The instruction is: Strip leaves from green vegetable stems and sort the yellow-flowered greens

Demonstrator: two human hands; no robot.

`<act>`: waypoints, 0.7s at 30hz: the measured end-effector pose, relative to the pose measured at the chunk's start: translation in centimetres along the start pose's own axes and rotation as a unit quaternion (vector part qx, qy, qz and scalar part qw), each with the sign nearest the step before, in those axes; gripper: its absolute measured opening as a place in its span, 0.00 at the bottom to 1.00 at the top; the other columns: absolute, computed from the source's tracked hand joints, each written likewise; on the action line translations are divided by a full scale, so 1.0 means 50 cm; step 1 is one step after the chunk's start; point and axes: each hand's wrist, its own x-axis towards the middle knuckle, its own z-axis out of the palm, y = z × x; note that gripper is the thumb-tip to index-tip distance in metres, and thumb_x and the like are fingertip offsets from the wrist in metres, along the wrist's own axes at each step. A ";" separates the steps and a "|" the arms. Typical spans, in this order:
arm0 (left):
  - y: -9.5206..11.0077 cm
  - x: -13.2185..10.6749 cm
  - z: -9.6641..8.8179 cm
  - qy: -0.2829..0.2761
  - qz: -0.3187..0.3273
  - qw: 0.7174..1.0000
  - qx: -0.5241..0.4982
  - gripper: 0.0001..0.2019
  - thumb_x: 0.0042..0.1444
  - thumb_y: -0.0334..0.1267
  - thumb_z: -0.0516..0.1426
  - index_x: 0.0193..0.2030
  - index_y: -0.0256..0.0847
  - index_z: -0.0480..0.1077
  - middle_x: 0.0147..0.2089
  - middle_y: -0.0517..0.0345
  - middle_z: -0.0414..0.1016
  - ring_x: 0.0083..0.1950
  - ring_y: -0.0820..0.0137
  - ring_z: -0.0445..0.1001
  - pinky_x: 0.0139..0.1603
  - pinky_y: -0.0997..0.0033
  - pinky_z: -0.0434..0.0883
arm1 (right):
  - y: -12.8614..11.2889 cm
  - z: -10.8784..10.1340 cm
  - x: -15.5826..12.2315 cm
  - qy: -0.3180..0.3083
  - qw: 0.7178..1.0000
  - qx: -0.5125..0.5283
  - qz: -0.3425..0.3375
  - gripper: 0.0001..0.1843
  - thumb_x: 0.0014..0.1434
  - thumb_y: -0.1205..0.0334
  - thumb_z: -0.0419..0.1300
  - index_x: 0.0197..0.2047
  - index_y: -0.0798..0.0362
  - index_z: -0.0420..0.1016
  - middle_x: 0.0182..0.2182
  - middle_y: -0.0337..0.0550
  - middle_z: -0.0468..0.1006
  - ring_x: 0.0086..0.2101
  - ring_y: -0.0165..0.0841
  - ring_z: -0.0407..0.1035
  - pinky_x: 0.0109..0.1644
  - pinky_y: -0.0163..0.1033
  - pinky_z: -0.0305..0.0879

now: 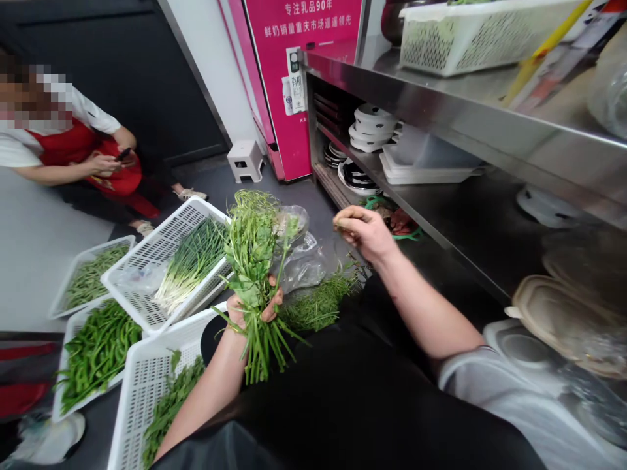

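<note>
Running along the right: steel bench [431, 104], crockery stacked on the shelf below, well apart from the bunch.
Baskets on the left: white plastic baskets [127, 297], loaded with spring onions [196, 261], green chillies [100, 346] and, nearest the body, leafy stalks [174, 398].
Bunch, long axis: bunch of greens [251, 248], held out in front of the body, stretching away from the lap; leafy tops at the far end, bare stalk ends back toward the lap and fanned apart.
Bunch, neighbours: between baskets on the left and, on the right, clear plastic bag [306, 264] and heap of thin green stalks [321, 303].
Left hand: left hand [237, 309], nearer of the two and in full contact; grip clamped around the stalks below the main leaves, fingers curled over from the right side.
Right hand: right hand [367, 235], raised to the right, not touching the bunch; leaves lying straight across to its left, clamped stalks to its left and closer to the body.
Stray stalk: stray stalk [290, 228], leaning out rightward from the leaves, on the side facing the right hand.
Fingertips, right: fingertips [343, 225] together, thumb against forefinger; impossible to tell if pinching a scrap or nothing.
</note>
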 end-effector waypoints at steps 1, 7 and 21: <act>0.000 -0.001 -0.002 0.004 0.006 1.000 0.003 0.25 0.40 0.42 0.57 0.47 0.35 0.66 0.38 0.46 0.72 0.21 0.74 0.67 0.17 0.75 0.60 | -0.004 -0.024 -0.007 -0.059 0.998 -0.010 0.019 0.12 0.55 0.55 0.56 0.33 0.56 0.73 0.20 0.36 0.70 0.16 0.21 0.55 0.19 0.30 0.52; -0.005 0.005 -0.015 0.027 0.012 1.000 0.006 0.23 0.43 0.41 0.55 0.47 0.32 0.66 0.38 0.42 0.74 0.19 0.74 0.67 0.17 0.75 0.59 | -0.049 0.008 -0.048 -0.155 0.900 -0.370 -0.171 0.15 0.59 0.56 0.55 0.45 0.53 0.74 0.42 0.48 0.74 0.34 0.29 0.68 0.36 0.35 0.64; -0.039 -0.050 -0.043 -0.030 0.063 0.997 0.021 0.24 0.39 0.50 0.60 0.42 0.38 0.65 0.31 0.55 0.70 0.13 0.79 0.60 0.13 0.77 0.57 | 0.011 0.120 -0.004 -0.297 0.859 -0.358 -0.214 0.14 0.62 0.57 0.50 0.43 0.56 0.71 0.39 0.46 0.72 0.39 0.32 0.66 0.42 0.37 0.62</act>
